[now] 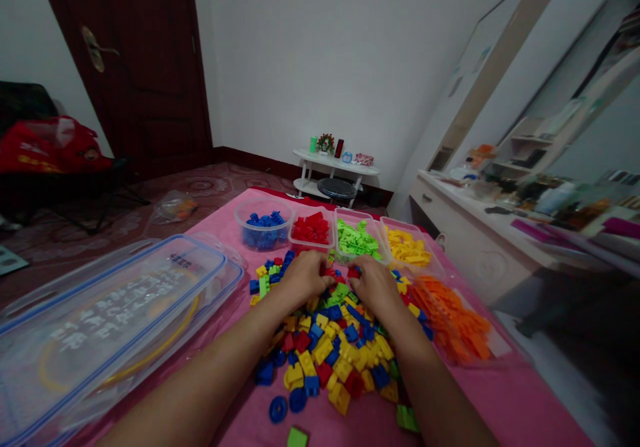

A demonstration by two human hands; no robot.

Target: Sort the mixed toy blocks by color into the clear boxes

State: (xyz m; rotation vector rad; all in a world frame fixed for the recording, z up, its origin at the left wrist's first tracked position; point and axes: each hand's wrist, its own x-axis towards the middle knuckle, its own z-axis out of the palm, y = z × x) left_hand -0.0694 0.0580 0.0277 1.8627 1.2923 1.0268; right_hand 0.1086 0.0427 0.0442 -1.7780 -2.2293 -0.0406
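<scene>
A heap of mixed building bricks [327, 340] in yellow, blue, red and green lies on the pink cloth, and both hands work at its far edge. My left hand [307, 275] is closed, thumb toward the fingers; what it pinches is hidden among red and green pieces. Across a narrow gap, my right hand [374, 281] is closed with a red brick [354, 272] at its fingertips. Just beyond stand a round tub of blue pieces [265, 230], a container of red pieces [311, 229], one of green pieces [357, 239] and one of yellow pieces [407, 248].
Orange pieces [453, 320] fill a clear container at the right. On the left lies a large clear plastic box lid [125, 307] with a blue rim. Beyond the pink-covered table [530, 400] are a low white stand [330, 160] and a dresser [465, 233] on the right.
</scene>
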